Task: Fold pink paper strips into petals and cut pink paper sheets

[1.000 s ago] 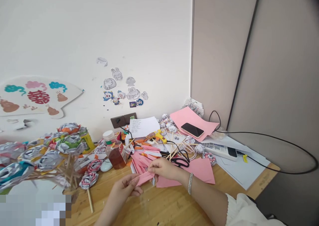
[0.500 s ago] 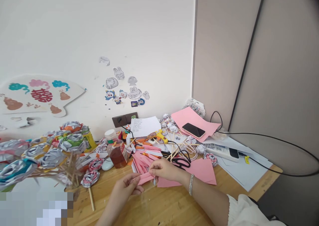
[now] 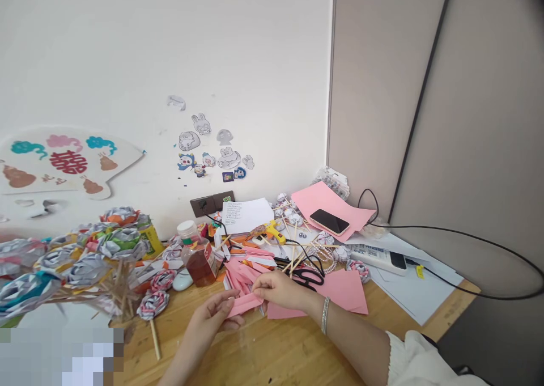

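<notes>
Between my hands a folded pink paper strip is stretched over the wooden table. My left hand pinches its left end, thumb on top and fingers underneath. At the other end, the fingertips of my right hand are closed on the strip. Just behind it lies a pile of pink paper strips. Black-handled scissors rest beyond my right wrist, and a pink sheet lies partly under that forearm.
Paper flowers on sticks crowd the left side. A jar of amber liquid stands behind my left hand. Farther back are a yellow glue gun, a phone on pink paper, and a white power strip with a black cable.
My left hand has shifted slightly left and down along the strip, and more of the pink paper shows between my hands. Both hands keep their hold.
</notes>
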`<action>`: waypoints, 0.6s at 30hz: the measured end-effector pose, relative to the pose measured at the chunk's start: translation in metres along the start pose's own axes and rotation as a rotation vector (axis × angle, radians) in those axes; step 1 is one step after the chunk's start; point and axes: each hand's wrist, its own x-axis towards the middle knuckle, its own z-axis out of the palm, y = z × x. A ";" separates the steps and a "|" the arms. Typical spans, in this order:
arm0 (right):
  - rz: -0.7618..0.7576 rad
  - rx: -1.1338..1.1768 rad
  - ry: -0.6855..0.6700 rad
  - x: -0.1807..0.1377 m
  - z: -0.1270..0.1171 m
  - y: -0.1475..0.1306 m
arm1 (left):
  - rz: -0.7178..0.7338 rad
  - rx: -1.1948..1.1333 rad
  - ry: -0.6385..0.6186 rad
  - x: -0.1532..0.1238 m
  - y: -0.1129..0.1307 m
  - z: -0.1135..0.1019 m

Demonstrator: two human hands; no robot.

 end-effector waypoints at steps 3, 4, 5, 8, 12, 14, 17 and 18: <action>-0.036 -0.048 0.009 -0.001 -0.001 -0.003 | 0.012 -0.031 -0.036 0.001 0.001 -0.004; -0.048 -0.064 0.013 -0.001 -0.001 -0.003 | 0.012 -0.041 -0.055 0.001 0.001 -0.006; -0.056 -0.073 0.018 -0.001 -0.002 -0.003 | 0.013 -0.049 -0.074 0.002 0.001 -0.007; -0.065 -0.068 0.019 0.000 -0.003 -0.003 | 0.021 -0.053 -0.107 0.002 0.000 -0.009; -0.077 -0.066 -0.013 0.001 -0.005 -0.002 | 0.052 -0.058 -0.083 0.000 0.000 -0.009; -0.083 -0.072 -0.026 0.001 -0.006 -0.001 | 0.048 -0.055 -0.104 -0.001 0.002 -0.009; -0.081 -0.065 -0.049 0.001 -0.007 0.000 | 0.037 -0.050 -0.107 -0.001 0.003 -0.008; -0.084 -0.059 -0.042 0.001 -0.007 0.000 | 0.036 -0.053 -0.098 0.000 0.004 -0.007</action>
